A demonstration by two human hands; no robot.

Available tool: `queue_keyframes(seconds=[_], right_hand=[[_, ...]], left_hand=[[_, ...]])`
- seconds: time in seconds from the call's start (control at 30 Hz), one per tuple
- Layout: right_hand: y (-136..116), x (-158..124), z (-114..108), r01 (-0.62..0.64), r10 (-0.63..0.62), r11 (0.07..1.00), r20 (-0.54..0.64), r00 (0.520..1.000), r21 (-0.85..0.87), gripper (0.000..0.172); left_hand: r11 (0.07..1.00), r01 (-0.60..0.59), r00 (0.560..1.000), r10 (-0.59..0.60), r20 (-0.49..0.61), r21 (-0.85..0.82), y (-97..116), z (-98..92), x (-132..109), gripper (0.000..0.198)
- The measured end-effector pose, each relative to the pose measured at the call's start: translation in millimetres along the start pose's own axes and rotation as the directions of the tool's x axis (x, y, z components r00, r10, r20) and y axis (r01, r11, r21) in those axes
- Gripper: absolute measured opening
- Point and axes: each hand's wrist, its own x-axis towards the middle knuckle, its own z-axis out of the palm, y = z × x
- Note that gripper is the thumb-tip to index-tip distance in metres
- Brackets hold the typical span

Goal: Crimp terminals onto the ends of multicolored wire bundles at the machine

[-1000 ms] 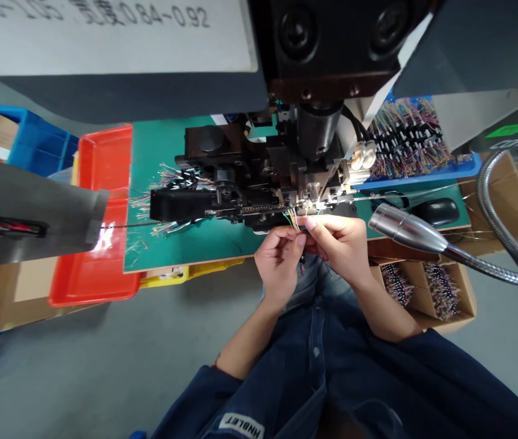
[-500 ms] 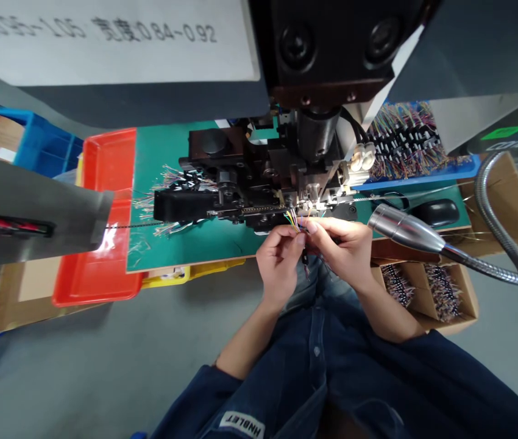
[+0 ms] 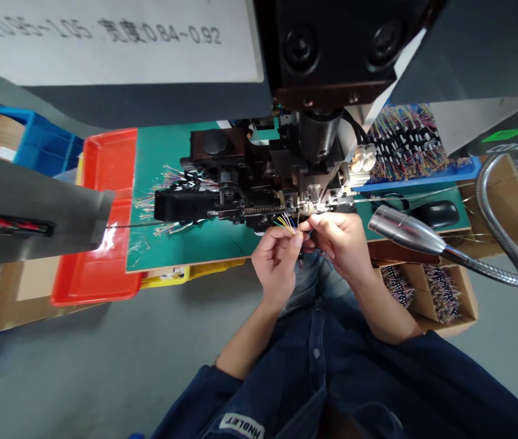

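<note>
Thin coloured wires (image 3: 286,221), yellow, green, white and blue among them, fan out from the fingers of my left hand (image 3: 278,259), which is closed on their bundle. Close by on the right, my right hand (image 3: 339,241) pinches at the same wire bundle, thumb against forefinger, near a single wire that stands apart. The bundle's dark lower part hangs below, partly hidden by my fingers. Just beyond my fingertips is the lit working point of a black crimping machine (image 3: 259,177). A terminal strip (image 3: 133,226) runs into it from the left.
A flexible-neck lamp (image 3: 408,228) reaches in at the right, near a black computer mouse (image 3: 435,212). Wire harnesses fill a blue tray (image 3: 462,169) and a cardboard box (image 3: 467,308). Red trays (image 3: 97,280) stand left on the green tabletop (image 3: 163,253). More harnesses (image 3: 167,183) lie behind the machine.
My left hand has shifted slightly left with the wires. My right hand has moved a little up and left, and its fingers have curled more, turning the bundle's dark end.
</note>
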Motion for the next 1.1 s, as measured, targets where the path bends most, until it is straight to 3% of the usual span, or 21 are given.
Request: queue_keyframes(seconds=[0.17, 0.47, 0.7, 0.9, 1.1], right_hand=[[-2.2, 0.8, 5.5, -0.005, 0.005, 0.999, -0.002, 1.0, 0.04, 0.044], [-2.6, 0.2, 6.4, 0.013, -0.013, 1.0, -0.028, 1.0, -0.002, 0.045], [-5.7, -4.9, 6.7, 0.104, -0.106, 0.988, -0.016, 0.994, -0.112, 0.042], [-4.9, -5.5, 7.1, 0.052, -0.054, 0.997, -0.036, 0.998, -0.057, 0.04], [-4.9, -7.8, 8.3, 0.145, -0.148, 0.984, -0.025, 0.989, -0.102, 0.031]], left_hand=[[0.999, -0.044, 0.999, 0.044, -0.009, 0.002, 2.2, 2.1, 2.2, 0.012], [0.999, -0.02, 0.999, 0.021, -0.029, 0.04, 3.2, 1.4, 4.2, 0.017], [0.998, 0.063, 0.996, -0.064, 0.056, 0.017, 6.8, 1.8, 1.3, 0.019], [0.991, 0.135, 0.989, -0.136, 0.066, 0.014, 2.5, 0.1, -1.5, 0.023], [0.992, 0.109, 0.991, -0.104, 0.088, -0.056, 2.2, -0.4, -0.5, 0.017]])
